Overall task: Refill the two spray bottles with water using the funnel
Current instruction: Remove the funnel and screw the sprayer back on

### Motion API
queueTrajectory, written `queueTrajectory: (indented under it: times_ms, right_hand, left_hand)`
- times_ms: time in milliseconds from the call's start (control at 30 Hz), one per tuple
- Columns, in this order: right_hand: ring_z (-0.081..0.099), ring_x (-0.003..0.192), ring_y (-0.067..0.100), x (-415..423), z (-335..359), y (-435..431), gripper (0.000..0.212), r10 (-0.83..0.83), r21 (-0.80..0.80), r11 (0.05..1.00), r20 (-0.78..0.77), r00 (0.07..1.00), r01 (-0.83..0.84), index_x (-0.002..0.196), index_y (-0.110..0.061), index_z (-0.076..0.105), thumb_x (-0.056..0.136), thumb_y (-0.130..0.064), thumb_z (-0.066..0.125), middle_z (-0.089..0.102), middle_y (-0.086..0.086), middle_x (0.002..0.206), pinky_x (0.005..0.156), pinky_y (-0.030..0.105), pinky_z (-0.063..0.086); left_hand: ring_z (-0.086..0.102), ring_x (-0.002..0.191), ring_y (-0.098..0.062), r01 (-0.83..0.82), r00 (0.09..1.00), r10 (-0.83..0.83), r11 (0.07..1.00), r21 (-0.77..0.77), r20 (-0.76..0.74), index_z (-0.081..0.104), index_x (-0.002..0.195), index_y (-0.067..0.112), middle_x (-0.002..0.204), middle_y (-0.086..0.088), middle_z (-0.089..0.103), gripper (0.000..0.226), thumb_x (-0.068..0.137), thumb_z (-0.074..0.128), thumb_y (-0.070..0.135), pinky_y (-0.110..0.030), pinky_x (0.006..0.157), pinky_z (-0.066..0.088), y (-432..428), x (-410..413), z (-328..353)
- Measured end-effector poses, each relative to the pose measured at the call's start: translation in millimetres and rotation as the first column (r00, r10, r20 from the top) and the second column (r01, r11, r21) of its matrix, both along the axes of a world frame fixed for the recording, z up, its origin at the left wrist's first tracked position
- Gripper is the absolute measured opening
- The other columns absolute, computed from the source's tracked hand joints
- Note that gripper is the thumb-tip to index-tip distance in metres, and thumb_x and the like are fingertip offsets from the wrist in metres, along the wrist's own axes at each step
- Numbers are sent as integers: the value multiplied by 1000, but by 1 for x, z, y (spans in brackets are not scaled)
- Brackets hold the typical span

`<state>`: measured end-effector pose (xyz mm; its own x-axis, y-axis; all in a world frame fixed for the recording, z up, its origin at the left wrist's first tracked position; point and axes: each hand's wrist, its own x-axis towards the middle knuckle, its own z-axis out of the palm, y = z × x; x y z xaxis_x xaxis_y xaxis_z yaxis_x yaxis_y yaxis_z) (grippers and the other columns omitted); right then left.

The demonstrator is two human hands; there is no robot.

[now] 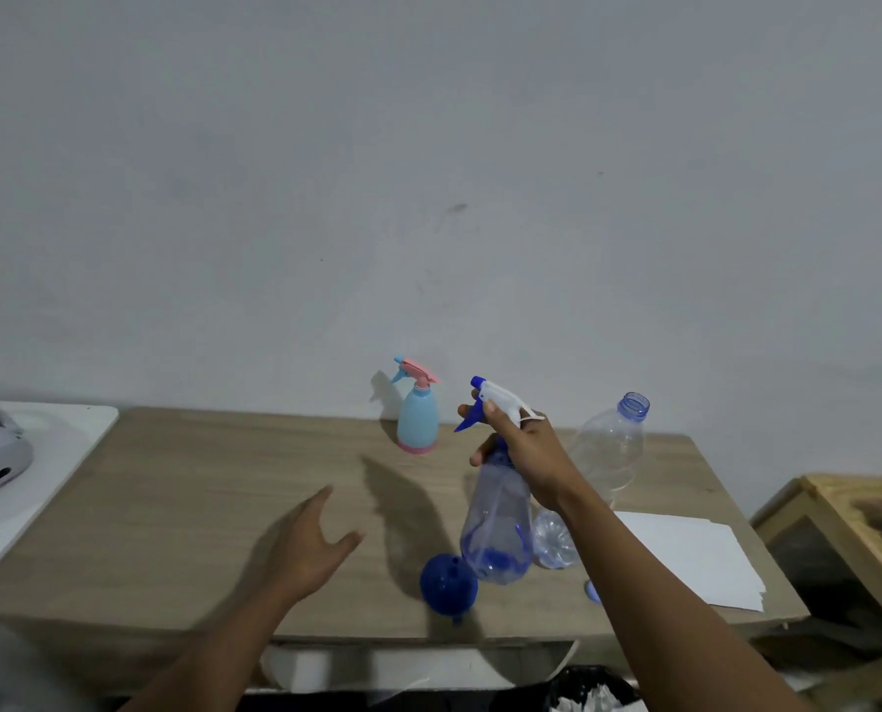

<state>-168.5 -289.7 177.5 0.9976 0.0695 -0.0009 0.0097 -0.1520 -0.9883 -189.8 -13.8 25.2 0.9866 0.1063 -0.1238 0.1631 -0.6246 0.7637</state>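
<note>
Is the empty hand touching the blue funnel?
Apart. The head view shows bare wooden table between the left hand and the blue funnel.

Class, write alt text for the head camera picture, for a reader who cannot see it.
The right hand grips a clear spray bottle at a wooden table, the left hand open beside it. A blue funnel, a pale blue spray bottle and an uncapped water bottle sit on it.

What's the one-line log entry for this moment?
right hand grips clear spray bottle neck | left hand open over table | funnel on table | pink-blue spray bottle standing, head on
</note>
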Motion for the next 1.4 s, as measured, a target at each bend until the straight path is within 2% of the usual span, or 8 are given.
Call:
queueTrajectory:
  times_ms: [100, 233, 367, 833, 933, 1067, 1233, 1400]
  right_hand:
    - [67, 61, 27, 2, -10, 0, 33, 20, -72, 997, -34, 999, -22, 128, -23, 64, 103, -41, 50, 76, -3, 111, 75, 38, 57]
    - [73, 67, 28, 8, -24, -2, 18, 55, -176, 982, -65, 996, -66, 115, -27, 67, 100, -33, 59, 76, 0, 110, 74, 36, 56]
    - [71, 64, 26, 21, -37, -1, 25, 121, -256, 956, -106, 987, -145, 126, -30, 61, 102, -26, 58, 73, 9, 110, 64, 25, 54]
    - [69, 59, 41, 49, -79, 35, 17, 298, -436, 807, -282, 912, -399, 103, -41, 69, 102, -43, 52, 73, 12, 92, 60, 26, 51]
    - [71, 55, 28, 54, -90, 36, 38, 298, -515, 755, -283, 912, -407, 120, -26, 69, 98, -53, 52, 73, 2, 88, 69, 30, 56]
    - [72, 56, 23, 58, -100, 31, 76, 277, -608, 648, -371, 886, -458, 104, -17, 71, 80, -85, 45, 75, 8, 80, 83, 45, 57]
    - [72, 55, 23, 55, -99, 28, 76, 229, -626, 609, -449, 864, -487, 72, -7, 66, 88, -75, 38, 72, 20, 68, 83, 39, 55]
    - [72, 56, 23, 52, -101, 23, 79, 164, -621, 652, -445, 881, -435, 82, -8, 68, 81, -82, 39, 75, 17, 75, 86, 44, 55]
  left_hand:
    - [24, 148, -28, 64, 976, 5, 950, 307, -218, 21, 156, 30, 163, -4, 25, 113, 63, 54, 84, -48, 118, 27, 30, 5, -45]
    - [-18, 150, -33, 161, 895, 10, 925, 343, -446, -8, 156, 36, 165, 4, -19, 124, 61, 49, 93, -66, 117, -1, 47, -3, -80]
    - [-34, 145, -31, 247, 859, -49, 911, 329, -509, -26, 151, 36, 157, 8, -39, 122, 66, 38, 97, -70, 109, -16, 46, -5, -78]
    - [-40, 142, -33, 342, 783, -115, 901, 268, -612, -34, 147, 36, 152, 8, -47, 126, 66, 41, 96, -73, 106, -19, 50, 1, -60]
    - [-41, 141, -33, 346, 779, -115, 899, 270, -616, -35, 146, 36, 150, 8, -48, 126, 66, 41, 96, -74, 106, -20, 49, 1, -60]
    - [-42, 140, -32, 347, 779, -117, 899, 268, -616, -35, 146, 36, 150, 8, -49, 125, 67, 42, 95, -74, 105, -20, 49, 1, -59]
    - [-42, 140, -32, 341, 786, -120, 902, 263, -606, -34, 147, 36, 150, 7, -48, 125, 68, 43, 94, -73, 105, -21, 50, 0, -59]
    - [-42, 140, -33, 338, 788, -121, 905, 259, -603, -34, 147, 35, 151, 6, -48, 125, 68, 44, 93, -73, 105, -20, 50, -1, -59]
